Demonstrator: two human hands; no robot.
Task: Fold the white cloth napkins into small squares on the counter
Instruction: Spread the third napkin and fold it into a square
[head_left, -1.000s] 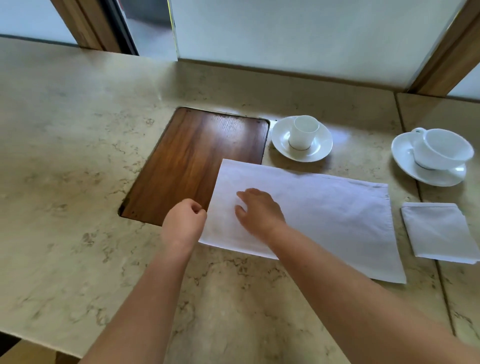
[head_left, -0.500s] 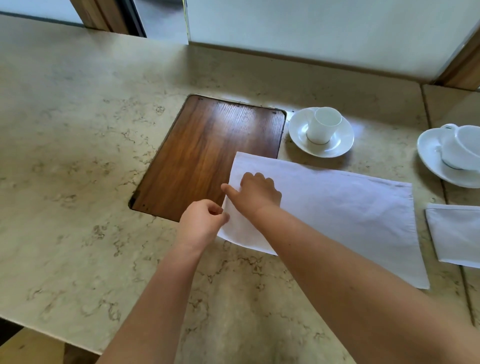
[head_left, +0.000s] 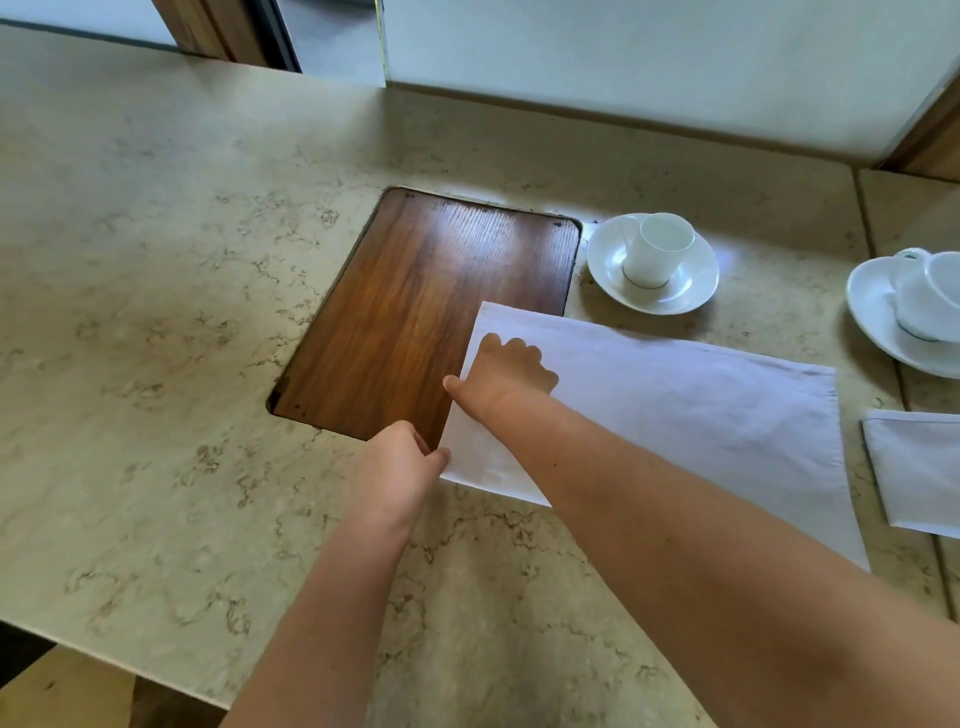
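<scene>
A large white napkin (head_left: 685, 415) lies flat on the marble counter (head_left: 156, 322), and its far left corner overlaps a wooden inset board (head_left: 415, 312). My left hand (head_left: 395, 467) pinches the napkin's near left corner. My right hand (head_left: 506, 374) sits at the napkin's left edge. Its fingers are curled on top of the cloth and its thumb is at the edge, gripping it. At the right border of the view lies a smaller folded white napkin (head_left: 919, 467), partly cut off.
A white cup on a saucer (head_left: 654, 262) stands just beyond the large napkin. A second cup and saucer (head_left: 909, 306) is at the far right. A wall runs along the back, and the counter's front edge is at the lower left.
My right hand slid from the napkin's surface to its left edge and curled there. My left hand moved right to the near left corner and took hold of it.
</scene>
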